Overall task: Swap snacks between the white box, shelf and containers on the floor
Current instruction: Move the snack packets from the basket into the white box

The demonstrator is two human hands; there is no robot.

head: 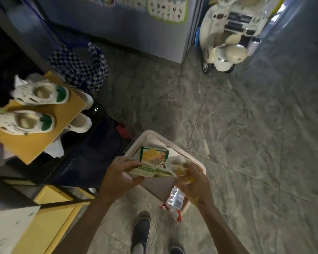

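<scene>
On the left, a wooden shelf (44, 136) carries white shoes (41, 92). The left hand (117, 177) pinches a green snack packet (151, 171) by its edge, probably to lift it out of the white box (136, 149) on the floor. The right hand (193, 182) is closed around a yellow snack (181, 171) above the same box, ready to move it

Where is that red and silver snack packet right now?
The red and silver snack packet hangs over the near edge of the white box on the floor, just below the right hand.
</scene>
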